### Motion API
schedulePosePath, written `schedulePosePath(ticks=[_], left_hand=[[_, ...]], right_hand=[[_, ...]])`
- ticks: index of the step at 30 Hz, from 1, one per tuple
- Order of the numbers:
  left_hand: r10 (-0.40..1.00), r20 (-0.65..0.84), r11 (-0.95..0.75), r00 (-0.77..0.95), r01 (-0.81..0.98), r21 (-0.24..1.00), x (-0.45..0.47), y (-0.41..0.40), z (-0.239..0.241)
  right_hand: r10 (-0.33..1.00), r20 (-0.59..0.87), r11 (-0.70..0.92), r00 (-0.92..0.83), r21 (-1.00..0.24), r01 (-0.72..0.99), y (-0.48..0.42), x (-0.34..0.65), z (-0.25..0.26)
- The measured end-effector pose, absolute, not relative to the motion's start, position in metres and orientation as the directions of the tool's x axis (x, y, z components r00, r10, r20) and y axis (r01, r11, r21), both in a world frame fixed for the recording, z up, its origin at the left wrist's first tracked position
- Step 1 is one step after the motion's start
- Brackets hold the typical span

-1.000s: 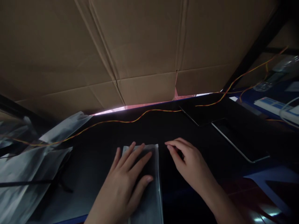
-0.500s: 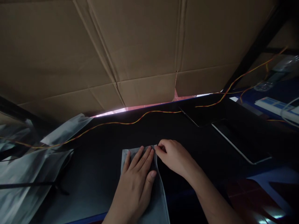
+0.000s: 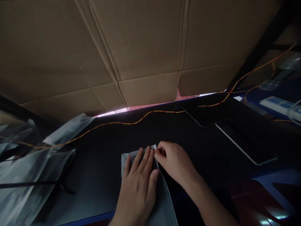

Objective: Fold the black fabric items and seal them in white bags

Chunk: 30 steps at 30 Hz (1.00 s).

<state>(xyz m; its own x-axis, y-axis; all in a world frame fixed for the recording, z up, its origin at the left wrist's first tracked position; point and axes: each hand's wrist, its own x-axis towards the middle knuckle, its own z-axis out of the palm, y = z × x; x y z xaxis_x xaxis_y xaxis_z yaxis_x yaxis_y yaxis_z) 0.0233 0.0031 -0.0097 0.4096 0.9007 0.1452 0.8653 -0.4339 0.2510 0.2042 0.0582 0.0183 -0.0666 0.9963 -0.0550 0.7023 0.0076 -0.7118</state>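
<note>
A flat grey plastic bag (image 3: 162,201) lies on the dark table (image 3: 101,163) in front of me. My left hand (image 3: 138,182) rests flat on top of it, fingers stretched out and close together, pressing it down. My right hand (image 3: 172,160) is closed in a pinch at the bag's far right corner, where a small pale flap sticks up between its fingertips. The two hands touch at that corner.
A big cardboard box (image 3: 141,50) fills the upper view. A red-and-yellow wire (image 3: 131,122) runs across the table's far side. Crumpled clear plastic bags (image 3: 28,175) lie at the left. A flat dark panel with a pale edge (image 3: 244,141) lies at the right.
My right hand moved left from open over the table to a pinch on the bag's corner. My left hand slid slightly right and drew its fingers together on the bag.
</note>
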Motion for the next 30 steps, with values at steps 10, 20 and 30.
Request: schedulePosePath(ticks=[10, 20, 30], left_hand=[[0.916, 0.145, -0.400, 0.373, 0.866, 0.300, 0.026, 0.002, -0.011], [0.925, 0.146, -0.379, 0.350, 0.869, 0.318, 0.029, 0.002, -0.008], [0.919, 0.155, -0.394, 0.362, 0.839, 0.375, 0.024, 0.002, -0.008]], right_hand=[[0.991, -0.090, -0.001, -0.098, -0.740, 0.672, 0.051, 0.203, 0.021], [0.989, -0.099, -0.002, -0.108, -0.748, 0.663, 0.057, 0.202, 0.023], [0.973, -0.115, 0.025, -0.201, -0.812, 0.583, 0.029, 0.228, 0.019]])
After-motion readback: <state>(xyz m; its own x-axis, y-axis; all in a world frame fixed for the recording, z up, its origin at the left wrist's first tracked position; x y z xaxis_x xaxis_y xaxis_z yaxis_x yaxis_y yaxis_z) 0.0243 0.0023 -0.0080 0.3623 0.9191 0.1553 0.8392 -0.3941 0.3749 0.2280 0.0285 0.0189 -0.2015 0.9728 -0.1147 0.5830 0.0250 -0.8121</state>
